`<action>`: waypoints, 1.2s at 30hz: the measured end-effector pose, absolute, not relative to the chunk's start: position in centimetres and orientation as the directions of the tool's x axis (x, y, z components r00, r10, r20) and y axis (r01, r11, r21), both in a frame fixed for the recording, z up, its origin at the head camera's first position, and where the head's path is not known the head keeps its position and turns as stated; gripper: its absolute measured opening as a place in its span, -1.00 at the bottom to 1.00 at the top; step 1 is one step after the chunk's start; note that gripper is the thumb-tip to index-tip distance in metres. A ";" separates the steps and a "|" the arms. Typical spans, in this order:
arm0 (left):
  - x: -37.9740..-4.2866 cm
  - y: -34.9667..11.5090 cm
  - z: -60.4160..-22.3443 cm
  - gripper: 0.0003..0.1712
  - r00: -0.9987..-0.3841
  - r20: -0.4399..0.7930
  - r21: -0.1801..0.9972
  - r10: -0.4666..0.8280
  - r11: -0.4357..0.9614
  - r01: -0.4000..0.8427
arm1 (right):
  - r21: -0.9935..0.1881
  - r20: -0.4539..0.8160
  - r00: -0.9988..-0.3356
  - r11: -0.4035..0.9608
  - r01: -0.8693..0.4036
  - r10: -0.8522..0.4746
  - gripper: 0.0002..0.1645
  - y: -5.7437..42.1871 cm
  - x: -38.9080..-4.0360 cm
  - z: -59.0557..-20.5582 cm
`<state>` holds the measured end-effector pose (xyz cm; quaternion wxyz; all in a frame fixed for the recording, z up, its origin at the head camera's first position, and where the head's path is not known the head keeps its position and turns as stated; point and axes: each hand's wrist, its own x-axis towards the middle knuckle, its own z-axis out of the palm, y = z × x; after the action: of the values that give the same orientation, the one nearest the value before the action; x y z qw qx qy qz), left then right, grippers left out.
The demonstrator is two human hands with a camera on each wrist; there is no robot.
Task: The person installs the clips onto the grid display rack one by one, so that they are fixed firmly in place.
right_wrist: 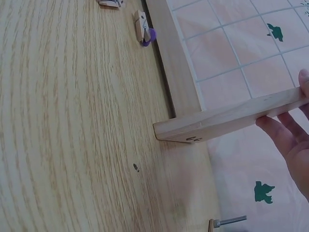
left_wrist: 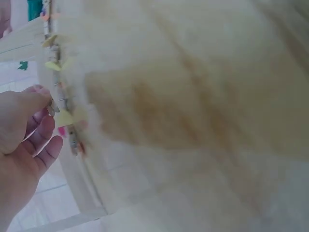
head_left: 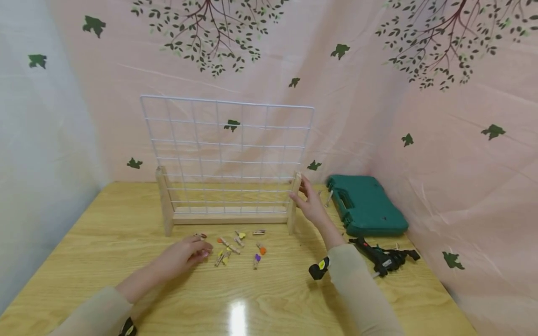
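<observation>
A white wire grid (head_left: pixel 231 149) stands in a wooden frame with a post at each end. My right hand (head_left: pixel 312 204) grips the right wooden post (right_wrist: pixel 231 113), thumb on one side and fingers on the other. Low over the table at front left is my left hand (head_left: pixel 182 256). In the left wrist view its thumb and forefinger pinch a small clothespin (left_wrist: pixel 52 107), mostly hidden by the fingertips. Several mini clothespins (head_left: pixel 229 247) with yellow and orange shapes lie beside that hand. Another clothespin with a purple heart (head_left: pixel 257 260) lies to their right.
A green plastic case (head_left: pixel 370 205) lies at the back right of the table. In front of it is a black glue gun (head_left: pixel 386 259). A bolt (head_left: pixel 329 198) stands on end between the case and the frame. Patterned cloth (head_left: pixel 357 93) hangs behind the table.
</observation>
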<state>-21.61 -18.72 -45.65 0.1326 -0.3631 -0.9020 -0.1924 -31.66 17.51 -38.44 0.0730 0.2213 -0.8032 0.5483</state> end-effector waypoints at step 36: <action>-26.0 -26.3 -31.8 -0.63 -0.754 0.226 0.878 -0.617 -0.206 0.432 | -0.756 0.513 -0.812 0.301 -0.581 -0.280 -0.33 17.4 -31.9 -37.2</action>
<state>-26.01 -26.29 -31.75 0.3397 0.0872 -0.5305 -0.7717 -31.91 17.38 -37.17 0.1436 0.2712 -0.7938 0.5251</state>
